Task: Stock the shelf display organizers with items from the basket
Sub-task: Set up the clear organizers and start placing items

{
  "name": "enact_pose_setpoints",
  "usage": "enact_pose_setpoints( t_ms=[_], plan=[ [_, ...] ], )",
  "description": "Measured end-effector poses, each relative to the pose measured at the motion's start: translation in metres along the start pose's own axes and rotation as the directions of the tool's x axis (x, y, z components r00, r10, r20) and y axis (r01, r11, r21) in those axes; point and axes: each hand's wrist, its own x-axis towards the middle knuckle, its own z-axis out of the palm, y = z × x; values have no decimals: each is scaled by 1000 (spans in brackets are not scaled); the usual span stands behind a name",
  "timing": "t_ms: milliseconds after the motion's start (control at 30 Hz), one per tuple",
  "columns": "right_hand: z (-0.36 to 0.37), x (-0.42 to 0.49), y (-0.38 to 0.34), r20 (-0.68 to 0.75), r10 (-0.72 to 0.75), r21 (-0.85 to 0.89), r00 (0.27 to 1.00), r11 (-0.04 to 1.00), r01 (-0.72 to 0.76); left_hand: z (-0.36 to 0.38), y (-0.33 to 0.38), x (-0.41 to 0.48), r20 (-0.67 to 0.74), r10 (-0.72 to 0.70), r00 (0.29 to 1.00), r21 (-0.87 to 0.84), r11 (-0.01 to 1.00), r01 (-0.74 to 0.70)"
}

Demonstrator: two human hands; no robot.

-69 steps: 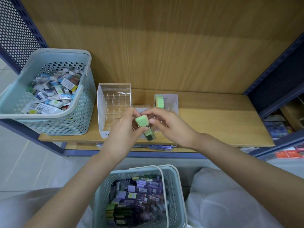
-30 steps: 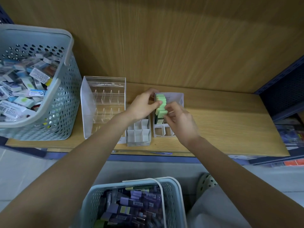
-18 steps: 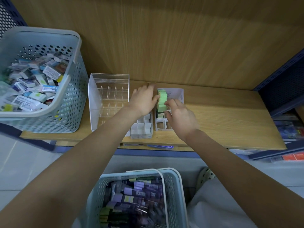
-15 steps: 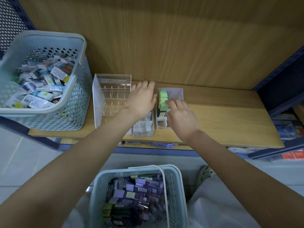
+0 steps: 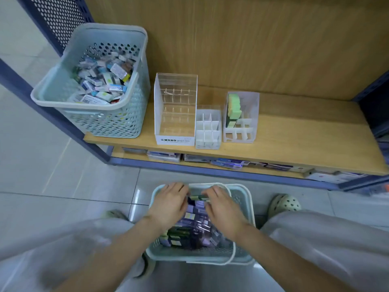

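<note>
Left hand [image 5: 168,204] and right hand [image 5: 223,207] are rummaging among boxes [image 5: 195,226] in basket [image 5: 200,259] at 6 o'clock. Blur is hiding whether either is gripping anything. Advising: picking one green box, carrying it upright to organizer [image 5: 250,114] at 12 o'clock.

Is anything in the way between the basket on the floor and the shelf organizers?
Nothing visible is. The floor basket sits in front of the shelf, and the organizers stand near its open front edge.
</note>
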Motion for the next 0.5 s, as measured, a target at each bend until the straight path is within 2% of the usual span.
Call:
enact_pose_setpoints(
  t_ms=[67,233,300,400,500],
  plan=[
    [31,-7,2,172,81,33,982,996,-88,26,-8,-18,120,-76,990,-43,996,82],
    [80,-10,18,389,242,44,889,959,-280,68,-19,-43,343,-184,921,-90,970,227],
    [94,-7,22,426,250,47,870,954,-298,80,-22,-45,417,-192,888,-99,962,255],
    [108,1,24,411,270,-15,871,957,-290,88,-25,-41,439,-192,878,-155,946,284],
    [112,7,24,388,282,-73,878,959,-276,89,-26,-36,467,-191,863,-127,952,280]
  ],
)
